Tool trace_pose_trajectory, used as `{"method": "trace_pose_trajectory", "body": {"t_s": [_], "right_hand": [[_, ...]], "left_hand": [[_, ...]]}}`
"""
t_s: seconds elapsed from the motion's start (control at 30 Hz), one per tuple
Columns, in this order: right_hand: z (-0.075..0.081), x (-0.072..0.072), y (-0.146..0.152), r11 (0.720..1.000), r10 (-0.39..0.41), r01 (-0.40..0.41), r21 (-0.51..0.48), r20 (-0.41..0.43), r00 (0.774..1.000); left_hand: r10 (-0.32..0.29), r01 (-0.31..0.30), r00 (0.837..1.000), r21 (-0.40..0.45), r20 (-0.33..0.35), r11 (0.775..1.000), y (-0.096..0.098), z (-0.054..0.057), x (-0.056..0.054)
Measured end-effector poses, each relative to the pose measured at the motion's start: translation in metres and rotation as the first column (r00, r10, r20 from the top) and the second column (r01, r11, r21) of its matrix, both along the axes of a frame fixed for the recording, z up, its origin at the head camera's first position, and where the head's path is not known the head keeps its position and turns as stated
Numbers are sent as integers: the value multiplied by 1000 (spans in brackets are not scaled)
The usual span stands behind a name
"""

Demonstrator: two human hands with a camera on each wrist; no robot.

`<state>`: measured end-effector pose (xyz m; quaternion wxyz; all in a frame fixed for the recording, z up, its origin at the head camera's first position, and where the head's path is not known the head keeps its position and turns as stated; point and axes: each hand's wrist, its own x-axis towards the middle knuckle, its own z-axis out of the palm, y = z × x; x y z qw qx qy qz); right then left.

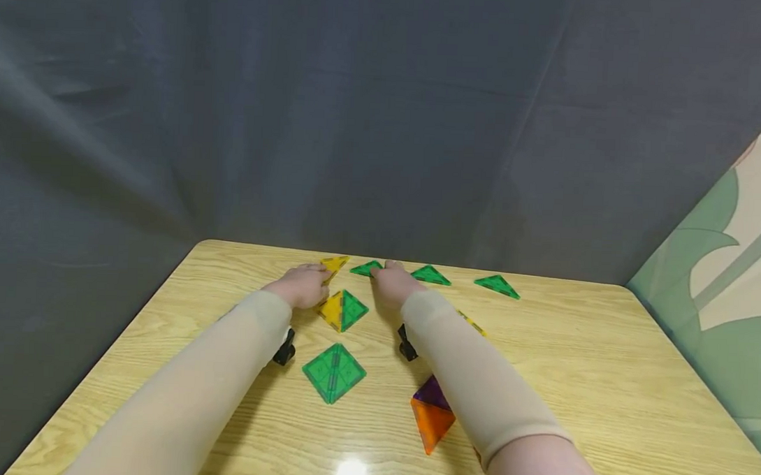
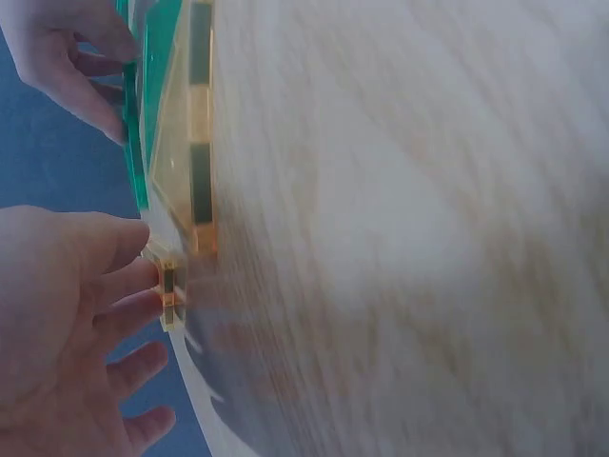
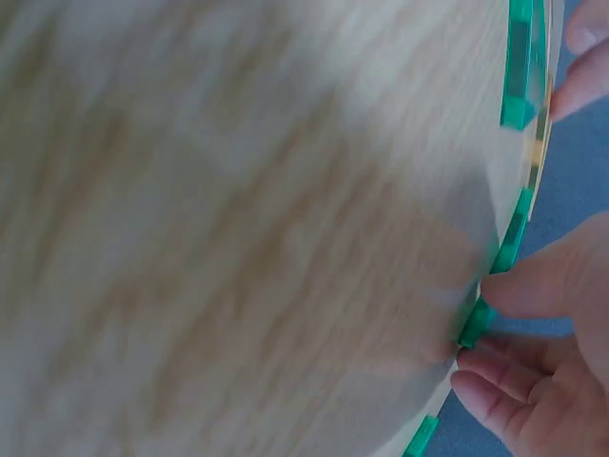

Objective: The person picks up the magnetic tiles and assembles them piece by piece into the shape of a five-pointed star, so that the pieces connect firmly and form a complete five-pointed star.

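Note:
At the table's far edge, my left hand point(image 1: 302, 285) pinches a yellow triangular magnetic tile point(image 1: 335, 263) between thumb and fingers; the left wrist view shows the yellow tile's edge point(image 2: 169, 293) at the fingertips. Just to the right, my right hand point(image 1: 394, 283) pinches a green triangular tile point(image 1: 364, 268), its edge point(image 3: 476, 324) between thumb and fingers in the right wrist view. Nearer me lies a diamond of one yellow tile point(image 1: 331, 310) and one green tile point(image 1: 353, 310) side by side. My fingers partly hide both gripped tiles.
Two more green triangles point(image 1: 431, 275) point(image 1: 497, 285) lie along the back edge. Two green triangles form a square point(image 1: 323, 372) near the middle. An orange tile point(image 1: 433, 424) touches a purple tile point(image 1: 433, 393), partly under my right sleeve. That sleeve also covers part of a yellow tile point(image 1: 474, 323).

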<state>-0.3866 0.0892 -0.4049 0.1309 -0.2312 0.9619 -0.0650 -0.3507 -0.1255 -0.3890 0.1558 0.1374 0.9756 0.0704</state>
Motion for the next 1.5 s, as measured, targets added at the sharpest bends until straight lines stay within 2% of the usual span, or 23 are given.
{"method": "trace_pose_trajectory", "body": {"t_s": [0.2,0.4,0.5,0.7,0.93,1.03,1.1,1.2,1.33,1.43,1.5], "right_hand": [[-3,0,-7,1000,-25,25,-12,-28,999],[-2,1,-19,983,-30,52,-176,125,992],[-1,-1,-20,968,-4,43,-246,159,987],[-2,-4,-18,950,17,58,-306,236,972],[4,5,-21,948,-17,96,-304,252,967],[2,5,-18,949,-42,125,-288,279,960],[3,6,-10,958,-49,118,-262,255,966],[22,9,11,952,-65,119,-281,196,978],[76,12,60,931,-113,137,-337,91,989],[112,15,109,937,-157,163,-310,46,987],[125,19,143,950,-169,171,-262,31,985]], "left_hand": [[7,-7,1000,15,-5,1000,9,0,1],[9,-8,1000,36,-13,999,16,-4,0],[7,-6,1000,48,-20,999,18,-5,0],[0,0,1000,45,-10,999,25,-3,3],[-15,16,1000,40,-10,999,33,4,6],[-24,24,1000,23,-17,999,37,1,6],[-43,43,999,9,-27,999,41,-2,5],[-70,70,997,-7,-45,998,45,-3,3],[-67,65,994,-26,-81,998,46,3,0],[-57,51,991,-47,-119,998,47,9,-5],[-63,57,986,-46,-152,997,54,13,-9]]}}
